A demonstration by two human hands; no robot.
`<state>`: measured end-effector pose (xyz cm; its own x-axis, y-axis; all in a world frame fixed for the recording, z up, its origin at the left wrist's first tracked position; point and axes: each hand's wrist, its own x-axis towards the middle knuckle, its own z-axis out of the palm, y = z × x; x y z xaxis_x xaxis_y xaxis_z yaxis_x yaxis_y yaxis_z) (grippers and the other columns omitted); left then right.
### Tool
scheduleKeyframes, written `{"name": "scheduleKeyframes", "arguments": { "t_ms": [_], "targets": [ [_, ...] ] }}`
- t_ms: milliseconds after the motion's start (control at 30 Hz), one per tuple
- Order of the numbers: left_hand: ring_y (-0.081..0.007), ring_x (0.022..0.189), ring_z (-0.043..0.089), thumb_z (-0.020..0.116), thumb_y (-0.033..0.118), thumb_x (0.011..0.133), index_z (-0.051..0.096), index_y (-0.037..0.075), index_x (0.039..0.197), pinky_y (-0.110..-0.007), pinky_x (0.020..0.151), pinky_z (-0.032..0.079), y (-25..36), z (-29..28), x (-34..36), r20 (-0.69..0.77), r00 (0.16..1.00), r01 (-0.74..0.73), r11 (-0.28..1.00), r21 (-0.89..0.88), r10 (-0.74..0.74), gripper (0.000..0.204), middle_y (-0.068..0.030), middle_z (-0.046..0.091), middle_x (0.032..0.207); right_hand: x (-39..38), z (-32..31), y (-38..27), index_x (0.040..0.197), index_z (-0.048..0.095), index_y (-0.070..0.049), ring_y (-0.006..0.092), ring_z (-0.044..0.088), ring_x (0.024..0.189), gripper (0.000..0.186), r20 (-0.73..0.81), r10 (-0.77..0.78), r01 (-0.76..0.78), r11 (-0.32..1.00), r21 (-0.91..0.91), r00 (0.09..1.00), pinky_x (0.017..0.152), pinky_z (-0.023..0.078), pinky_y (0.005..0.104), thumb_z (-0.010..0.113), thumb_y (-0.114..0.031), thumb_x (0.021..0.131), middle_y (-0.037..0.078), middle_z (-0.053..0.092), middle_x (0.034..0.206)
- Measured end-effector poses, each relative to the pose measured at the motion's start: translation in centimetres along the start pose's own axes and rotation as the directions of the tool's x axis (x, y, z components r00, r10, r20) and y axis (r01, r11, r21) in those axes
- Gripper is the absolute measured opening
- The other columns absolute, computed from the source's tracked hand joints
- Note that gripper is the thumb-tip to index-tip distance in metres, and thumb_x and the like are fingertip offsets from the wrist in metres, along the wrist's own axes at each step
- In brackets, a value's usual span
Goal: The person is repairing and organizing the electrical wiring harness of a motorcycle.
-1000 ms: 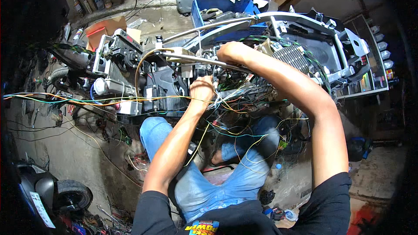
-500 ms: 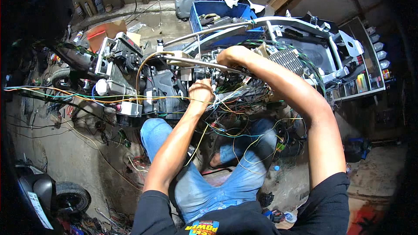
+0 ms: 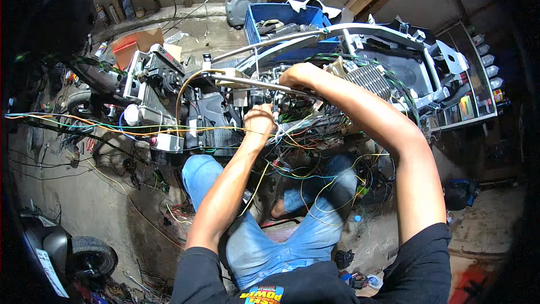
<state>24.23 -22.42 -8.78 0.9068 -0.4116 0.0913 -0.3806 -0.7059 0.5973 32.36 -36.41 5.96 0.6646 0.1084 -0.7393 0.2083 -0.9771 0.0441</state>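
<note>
Now reaching with curled left hand (image 3: 260,119) and, farther in, bent right hand (image 3: 295,74) into the frame (image 3: 360,26), stretched to either side of both. Hidden fingertips on each, so can't tell how open, or gripping what. Just right of left hand, wires (image 3: 301,129); beyond both, a crate (image 3: 253,27).

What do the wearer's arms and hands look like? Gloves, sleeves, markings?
Left hand and right hand: no gloves, no watches visible. Forearms bare. Short, plain black sleeves, part of a black shirt with a multicoloured print. Fingers mostly hidden.
</note>
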Motion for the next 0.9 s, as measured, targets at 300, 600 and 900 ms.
{"name": "scheduleKeyframes", "arguments": {
  "t_ms": [300, 600, 900],
  "targets": [
    [-0.0325, 0.069, 0.065, 0.057, 0.023, 0.083, 0.065, 0.007, 0.094, -0.044, 0.064, 0.053, -0.3, 0.0, -0.6, -0.093, 0.994, -0.047, 0.998, 0.051, 0.052, 0.021, -0.0188, 0.064, 0.079, 0.7, 0.8, -0.8, 0.094, 0.07, -0.009, 0.0297, 0.066, 0.087, 0.031, 0.049, -0.041, 0.055, 0.939, -0.341, 0.998, 0.072, 0.053, 0.0393, 0.072, -0.029, 0.071, 0.013, 0.068, 0.092],
    [-0.0385, 0.077, 0.065, 0.056, 0.018, 0.081, 0.066, 0.006, 0.094, -0.048, 0.071, 0.052, 0.1, -0.7, -0.1, -0.007, 1.0, -0.017, 0.999, -0.037, 0.017, 0.021, -0.0238, 0.065, 0.081, -1.4, 1.1, 0.6, 0.079, 0.067, -0.006, 0.0296, 0.065, 0.08, 0.024, -0.257, -0.526, 0.47, 0.847, -0.249, 0.811, 0.069, 0.052, 0.0389, 0.075, -0.024, 0.066, 0.013, 0.066, 0.08],
    [-0.0391, 0.076, 0.064, 0.057, 0.035, 0.086, 0.067, 0.006, 0.096, -0.048, 0.069, 0.052, 0.0, -0.1, -0.3, -0.073, 0.997, 0.006, 1.0, -0.011, -0.006, 0.032, -0.0235, 0.065, 0.081, 1.0, -0.7, -1.0, 0.106, 0.067, -0.01, 0.0237, 0.064, 0.094, 0.049, 0.203, 0.053, -0.025, 0.99, -0.137, 0.978, 0.08, 0.05, 0.036, 0.075, -0.039, 0.067, 0.011, 0.066, 0.106]
  ]
}}
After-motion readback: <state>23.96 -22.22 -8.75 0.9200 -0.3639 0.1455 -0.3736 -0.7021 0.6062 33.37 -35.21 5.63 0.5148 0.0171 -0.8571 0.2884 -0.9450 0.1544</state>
